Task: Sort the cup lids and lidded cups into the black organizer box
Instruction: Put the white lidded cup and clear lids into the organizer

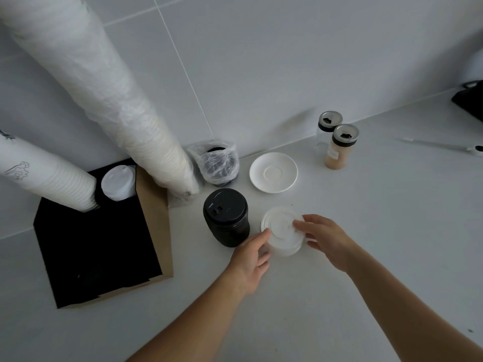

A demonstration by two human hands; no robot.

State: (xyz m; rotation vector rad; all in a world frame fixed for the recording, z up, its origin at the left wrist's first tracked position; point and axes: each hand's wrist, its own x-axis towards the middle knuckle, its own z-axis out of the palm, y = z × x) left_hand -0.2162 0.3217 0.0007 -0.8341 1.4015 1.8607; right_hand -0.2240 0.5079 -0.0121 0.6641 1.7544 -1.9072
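Around white lids (282,228), both hands (287,246).

cup stacks (86,82): tops cut off by the upper and left edges.
black object (470,100): cropped at the right edge, identity unclear.
organizer box (91,252): interior too dark to read.
white lids (283,231): count unclear, partly under fingers.
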